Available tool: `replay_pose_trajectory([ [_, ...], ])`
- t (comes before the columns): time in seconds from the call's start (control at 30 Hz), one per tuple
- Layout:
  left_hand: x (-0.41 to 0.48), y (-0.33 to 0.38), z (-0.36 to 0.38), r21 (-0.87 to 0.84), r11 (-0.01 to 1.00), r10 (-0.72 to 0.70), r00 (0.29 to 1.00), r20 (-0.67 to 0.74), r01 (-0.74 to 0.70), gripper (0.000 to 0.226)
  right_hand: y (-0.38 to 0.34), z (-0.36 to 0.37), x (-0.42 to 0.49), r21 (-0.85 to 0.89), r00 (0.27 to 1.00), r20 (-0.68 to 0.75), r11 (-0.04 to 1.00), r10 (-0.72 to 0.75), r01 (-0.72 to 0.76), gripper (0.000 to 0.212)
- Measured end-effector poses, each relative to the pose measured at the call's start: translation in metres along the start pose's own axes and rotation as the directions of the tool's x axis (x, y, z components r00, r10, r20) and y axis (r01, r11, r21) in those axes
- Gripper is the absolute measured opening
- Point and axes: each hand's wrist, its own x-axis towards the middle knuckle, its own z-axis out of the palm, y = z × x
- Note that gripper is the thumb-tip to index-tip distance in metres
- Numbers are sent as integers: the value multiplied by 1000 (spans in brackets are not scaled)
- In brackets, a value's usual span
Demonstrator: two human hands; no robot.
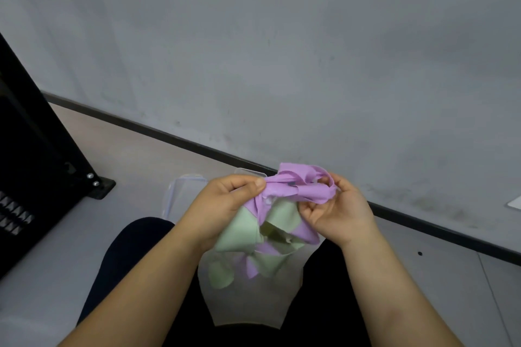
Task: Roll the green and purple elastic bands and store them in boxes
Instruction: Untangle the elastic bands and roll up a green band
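- Head view: the bundle of green and purple elastic bands (277,218) is held up in the air at about 6 o'clock in the frame, above the person's lap, touching nothing but the hands.
- The left hand (225,200) sits at the bundle's 9 o'clock. Its grip is closed on the purple fabric, thumb on top and fingers curled in beneath.
- The right hand (335,214) sits at the bundle's 3 o'clock. Its grip pinches a twisted purple fold, with the fingertips tucked into the cloth.
- Purple loops bunch up at the bundle's 12 o'clock. Green and purple loops hang loose towards 6 o'clock.
- A clear box (170,197) lies on the floor (127,155) at the left hand's 9 to 10 o'clock, partly hidden behind it.
- Dark trousers (135,248) cover the knees at 7 and 5 o'clock.
- A black rack (33,166) stands at 9 o'clock, and a dark baseboard (174,139) runs along the foot of the grey wall (282,51).
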Motion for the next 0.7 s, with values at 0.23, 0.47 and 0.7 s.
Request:
replay_pose_trajectory([
  [0.23, 4, 8, 14, -365, 921, -112, 990, 81, 134, 23, -2, -12, 8, -418, 953, -60, 874, -298, 247, 30],
  [0.47, 11, 14, 14, -738, 592, -103, 938, 330, 324, 53, 48, -66, -1, -530, 973, 173, 847, 152, -38, 65],
  [0.7, 26, -11, -15, -738, 670, -51, 997, 59, 78, 29, 56, -54, -7, -397, 979, 182, 918, 91, -12, 71],
])
